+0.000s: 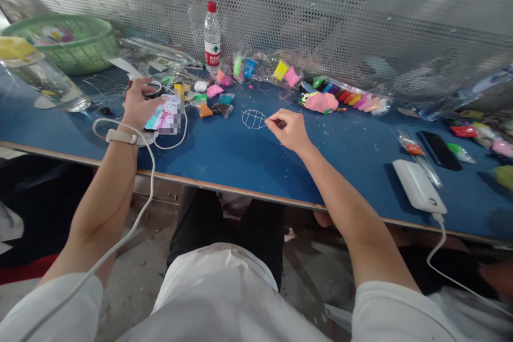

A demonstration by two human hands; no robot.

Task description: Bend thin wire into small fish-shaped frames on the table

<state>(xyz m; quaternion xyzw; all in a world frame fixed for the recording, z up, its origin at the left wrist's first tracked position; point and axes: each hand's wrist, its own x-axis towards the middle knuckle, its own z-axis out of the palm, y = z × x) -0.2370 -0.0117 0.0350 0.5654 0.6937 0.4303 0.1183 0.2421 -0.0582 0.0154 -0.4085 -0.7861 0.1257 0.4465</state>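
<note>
My right hand (289, 129) pinches the right edge of a small round wire grid (253, 119) and holds it just over the blue table. The grid is thin and pale, with crossing strands inside a ring. My left hand (138, 102) reaches to the table's left part, fingers apart, beside a dark tape roll (154, 90) and a phone with a lit, colourful screen (162, 115). Whether its fingertips touch the tape roll is hard to tell. A white cable (149, 192) runs along my left forearm.
Small clay packets (205, 110) lie mid-table, with a pink clay figure (320, 102) further right. A water bottle (212, 37), green basket (92, 45) and yellow-lidded bottle (48, 77) stand behind. A white power bank (419, 186) and dark phone (440, 149) are at right.
</note>
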